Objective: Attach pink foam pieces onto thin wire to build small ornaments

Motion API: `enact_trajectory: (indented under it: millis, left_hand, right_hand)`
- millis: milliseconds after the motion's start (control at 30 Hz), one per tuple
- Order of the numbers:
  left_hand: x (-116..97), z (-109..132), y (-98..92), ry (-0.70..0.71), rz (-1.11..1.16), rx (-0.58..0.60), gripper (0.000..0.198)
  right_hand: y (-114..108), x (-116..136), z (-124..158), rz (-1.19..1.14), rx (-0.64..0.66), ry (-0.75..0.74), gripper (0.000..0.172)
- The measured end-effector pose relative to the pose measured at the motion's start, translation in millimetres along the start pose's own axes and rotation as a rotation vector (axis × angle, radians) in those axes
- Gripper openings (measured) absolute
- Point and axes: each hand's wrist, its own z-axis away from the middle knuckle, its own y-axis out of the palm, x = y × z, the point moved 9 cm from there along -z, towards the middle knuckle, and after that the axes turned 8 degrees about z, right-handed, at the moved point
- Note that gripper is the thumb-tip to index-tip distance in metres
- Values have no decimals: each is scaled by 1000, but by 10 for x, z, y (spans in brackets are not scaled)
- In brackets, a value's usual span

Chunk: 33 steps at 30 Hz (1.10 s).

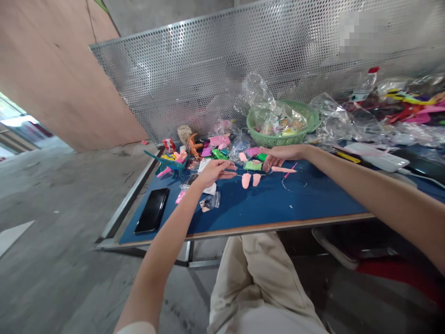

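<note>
A small jointed-looking toy with a light green body piece [253, 165] and two rounded pink pieces [246, 181] lies on the blue table between my hands. My left hand [216, 172] reaches in from the left with its fingers stretched out, their tips beside a thin thread at the toy. At the toy's right end, my right hand [274, 155] has its fingers curled down and closed on the green piece's edge. A long tapered pink piece [283, 170] lies just below that hand. Near it are a thin magenta stick [290, 170] and a loop of clear thread [295, 189].
A black phone [152, 210] lies at the table's left edge, below a teal toy [170, 164]. Behind my hands are colourful toy parts and a green basket [283, 139] with plastic bags. Perforated metal panel [194, 69] stands at the back. White power strip [375, 155] lies right.
</note>
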Motion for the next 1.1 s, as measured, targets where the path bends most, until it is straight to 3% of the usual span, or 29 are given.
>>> enact_trajectory:
  millis: [67,167,233,400,633,767,900,1000,1100]
  left_hand:
    - [-31,43,7,-16,46,-29,17]
    - [-59,137,43,-39,97,-35,15]
    - [-23,208,99,-70,105,-9,16]
    - [164,343,238,-129,109,17,12]
    - [318,328,370,-177,102,78,16]
    - [364,291,348,-174,-131,41,18]
    - [53,295,213,28,-652,8,16]
    - [-387,361,-71,249,-1034,-139,20]
    - [-677,409,-381,372,-1152,-249,17]
  right_hand:
    - [108,144,-1,-18,52,-78,73]
    - [20,242,-5,10,-77,-132,63]
    - [-38,181,-13,-37,-125,-73,58]
    - [13,19,-1,-232,-59,87,43]
    - [25,52,-55,-56,-23,122,40]
    - [36,46,-152,0,-16,145,39]
    - [29,98,-183,132,-123,115,40]
    - [-21,139,-72,303,-332,142,45]
    - [-34,201,152,420,-594,148,50]
